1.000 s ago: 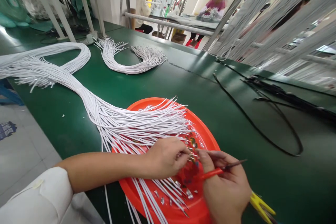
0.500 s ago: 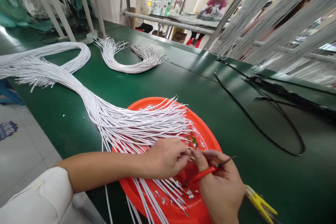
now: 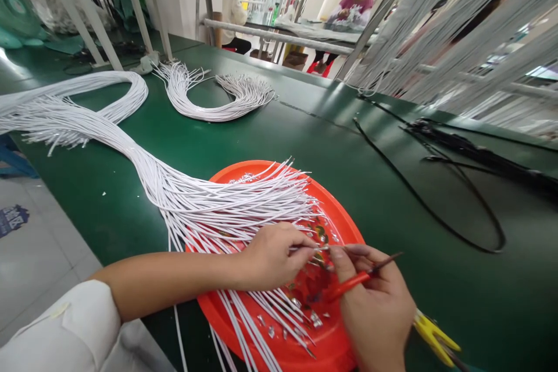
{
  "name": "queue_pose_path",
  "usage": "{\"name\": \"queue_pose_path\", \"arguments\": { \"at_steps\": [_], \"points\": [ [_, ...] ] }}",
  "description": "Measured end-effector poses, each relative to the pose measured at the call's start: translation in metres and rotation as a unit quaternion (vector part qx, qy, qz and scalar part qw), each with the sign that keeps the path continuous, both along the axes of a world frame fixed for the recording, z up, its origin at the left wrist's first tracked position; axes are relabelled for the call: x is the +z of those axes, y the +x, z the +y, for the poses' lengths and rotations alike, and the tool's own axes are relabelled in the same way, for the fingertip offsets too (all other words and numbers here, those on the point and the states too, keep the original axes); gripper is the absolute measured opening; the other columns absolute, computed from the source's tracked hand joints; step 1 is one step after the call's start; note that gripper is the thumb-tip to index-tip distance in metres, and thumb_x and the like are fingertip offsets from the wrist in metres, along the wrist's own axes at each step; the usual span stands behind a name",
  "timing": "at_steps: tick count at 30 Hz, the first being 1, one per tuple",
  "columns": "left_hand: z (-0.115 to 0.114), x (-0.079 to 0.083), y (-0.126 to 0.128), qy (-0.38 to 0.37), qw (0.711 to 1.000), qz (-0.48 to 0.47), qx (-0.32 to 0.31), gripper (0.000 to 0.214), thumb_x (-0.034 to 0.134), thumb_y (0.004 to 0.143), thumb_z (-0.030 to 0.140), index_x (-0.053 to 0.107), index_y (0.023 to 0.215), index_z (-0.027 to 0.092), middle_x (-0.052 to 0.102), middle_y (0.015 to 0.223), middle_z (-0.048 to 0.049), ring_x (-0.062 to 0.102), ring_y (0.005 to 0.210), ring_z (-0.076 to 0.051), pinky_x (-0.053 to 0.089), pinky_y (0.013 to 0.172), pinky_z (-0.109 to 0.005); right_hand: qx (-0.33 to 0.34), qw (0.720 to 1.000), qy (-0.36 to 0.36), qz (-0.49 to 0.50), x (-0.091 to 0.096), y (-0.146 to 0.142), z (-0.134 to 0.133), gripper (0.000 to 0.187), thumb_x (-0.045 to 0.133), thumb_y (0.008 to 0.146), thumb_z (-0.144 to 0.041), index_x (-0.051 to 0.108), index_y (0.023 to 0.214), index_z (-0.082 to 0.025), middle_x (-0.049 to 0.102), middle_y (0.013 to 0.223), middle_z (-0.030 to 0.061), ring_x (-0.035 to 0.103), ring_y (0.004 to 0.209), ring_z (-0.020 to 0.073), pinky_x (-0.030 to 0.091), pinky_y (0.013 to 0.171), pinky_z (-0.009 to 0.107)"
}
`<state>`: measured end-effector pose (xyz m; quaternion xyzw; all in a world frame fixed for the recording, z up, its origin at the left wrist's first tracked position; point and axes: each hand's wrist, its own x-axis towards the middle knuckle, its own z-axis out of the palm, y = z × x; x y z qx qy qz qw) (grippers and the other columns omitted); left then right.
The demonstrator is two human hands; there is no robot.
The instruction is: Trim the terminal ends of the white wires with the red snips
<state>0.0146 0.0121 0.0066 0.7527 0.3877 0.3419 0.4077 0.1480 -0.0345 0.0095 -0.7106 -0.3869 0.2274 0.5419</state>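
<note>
My left hand (image 3: 272, 257) rests on a fanned bundle of white wires (image 3: 209, 209) over an orange tray (image 3: 335, 218), its fingers pinching the bare end of one wire. My right hand (image 3: 375, 311) meets it at the fingertips, pinched on the same wire end, and carries a small red-handled tool (image 3: 355, 282) in its grip. Small metal bits lie scattered in the tray under both hands.
A green bench (image 3: 349, 145) carries a second looped white wire bundle (image 3: 218, 99) at the back and black cables (image 3: 436, 186) on the right. Yellow-handled pliers (image 3: 436, 337) lie by my right wrist. Hanging white wires (image 3: 457, 40) fill the upper right. Two people sit far behind.
My hands stay over the tray with small finger movements; the right hand shifted slightly left and then back right, and the red tool's tip rose a little.
</note>
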Motion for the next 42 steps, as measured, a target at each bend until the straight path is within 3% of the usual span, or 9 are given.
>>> {"name": "queue_pose_path", "arguments": {
  "at_steps": [5,9,17,26,34,42],
  "points": [
    [0.004,0.006,0.0,-0.073,0.995,-0.023,0.065,0.015,0.055,0.077,0.02,0.07,0.079,0.016,0.066,0.074,-0.0031,0.057,0.069,-0.013,0.043,0.066,-0.024,0.127,0.988,-0.082,-0.016,-0.005,-0.002,0.0,0.028,0.065,0.064,-0.043,0.056,0.075,-0.019,0.056,0.058,-0.0012,0.054,0.053,0.0145,0.043,0.05,0.024],
    [0.004,0.009,0.0,-0.112,0.991,-0.032,0.069,0.012,0.058,0.076,0.021,0.069,0.077,0.018,0.065,0.074,-0.0015,0.058,0.073,-0.014,0.045,0.067,-0.024,0.181,0.977,-0.1,-0.053,-0.005,-0.013,-0.003,0.024,0.056,0.07,-0.043,0.059,0.077,-0.02,0.062,0.066,0.0007,0.056,0.058,0.0159,0.044,0.055,0.026],
    [0.002,0.012,0.001,-0.1,0.993,-0.027,0.052,0.012,0.059,0.075,0.02,0.07,0.076,0.016,0.065,0.073,-0.0032,0.058,0.071,-0.014,0.044,0.067,-0.025,0.166,0.973,-0.131,-0.092,-0.003,-0.015,-0.004,0.022,0.051,0.071,-0.041,0.058,0.079,-0.022,0.063,0.067,0.0012,0.058,0.062,0.0182,0.042,0.055,0.027],
    [0.002,0.004,0.0,-0.055,0.997,-0.019,0.052,0.011,0.058,0.074,0.016,0.069,0.075,0.016,0.065,0.073,-0.0026,0.057,0.071,-0.013,0.043,0.069,-0.024,0.182,0.963,-0.157,-0.12,-0.007,-0.014,-0.004,0.022,0.047,0.073,-0.04,0.058,0.082,-0.023,0.061,0.062,0.0,0.056,0.056,0.0182,0.043,0.059,0.03],
    [0.0,0.002,-0.001,-0.03,0.999,-0.023,0.033,0.01,0.057,0.074,0.014,0.067,0.073,0.016,0.065,0.072,-0.0025,0.057,0.072,-0.013,0.043,0.069,-0.024,0.175,0.957,-0.181,-0.144,-0.006,-0.012,-0.004,0.028,0.047,0.072,-0.041,0.06,0.088,-0.023,0.059,0.057,-0.0005,0.051,0.047,0.017,0.037,0.048,0.027],
    [0.001,0.003,0.001,-0.111,0.991,-0.042,0.065,0.008,0.058,0.074,0.02,0.064,0.072,0.016,0.063,0.073,-0.0017,0.058,0.07,-0.013,0.044,0.066,-0.024,0.21,0.957,-0.18,-0.084,-0.006,-0.01,-0.001,0.022,0.052,0.071,-0.038,0.06,0.083,-0.021,0.059,0.06,-0.0019,0.049,0.045,0.0133,0.038,0.045,0.026]
  ]
}}
